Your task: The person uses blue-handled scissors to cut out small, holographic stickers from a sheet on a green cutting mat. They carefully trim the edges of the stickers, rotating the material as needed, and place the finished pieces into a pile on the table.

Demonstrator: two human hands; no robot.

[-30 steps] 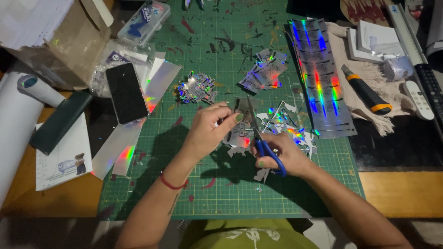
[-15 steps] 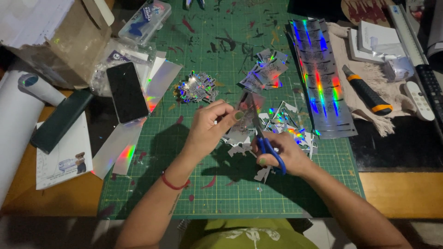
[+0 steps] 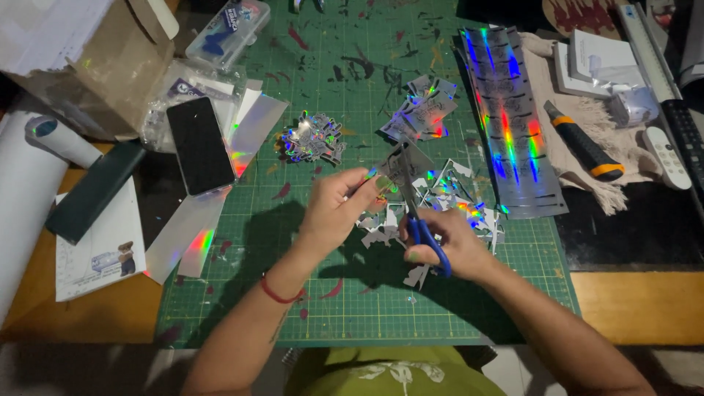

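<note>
My left hand (image 3: 337,209) pinches a small piece of shiny holographic sticker sheet (image 3: 409,163) above the green cutting mat (image 3: 308,293). My right hand (image 3: 447,246) grips blue-handled scissors (image 3: 422,231) whose blades point up into that piece. Beneath both hands lies a litter of holographic offcuts (image 3: 455,198). A pile of cut-out stickers (image 3: 312,139) sits to the upper left of my left hand, and a second pile (image 3: 422,114) lies above the scissors.
A long holographic sheet (image 3: 510,121) lies right of the piles. A black phone (image 3: 199,145) and holographic strips (image 3: 198,235) rest at the mat's left edge. An orange-and-black utility knife (image 3: 583,143), a white remote (image 3: 666,158) and a ruler (image 3: 649,48) lie at right. A cardboard box (image 3: 81,66) stands at top left.
The held piece has turned slightly and risen between my hands, and the scissor blades have moved along it. Both hands stay in nearly the same place.
</note>
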